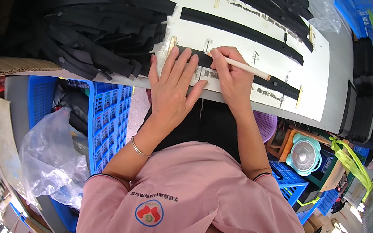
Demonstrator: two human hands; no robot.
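A black fabric strip (279,85) lies crosswise on a white board (313,86) near the table's front edge. My left hand (172,83) rests flat over the strip's left part, fingers stretched and a little apart. Pinched in my right hand (235,78) is a pale, pencil-like marking stick (256,70). It slants to the right, and its left end meets the strip beside drawn dark marks on the board. My right fingers partly hide that end. Farther back on the board lies another black strip (241,31), parallel to the first.
Many loose black strips (99,23) are heaped at the left. More strips (269,2) lie at the far edge. Stacked black pieces (363,113) stand at the right. Below the table are a blue crate (108,124) with clear plastic (54,155) and a small teal fan (305,155).
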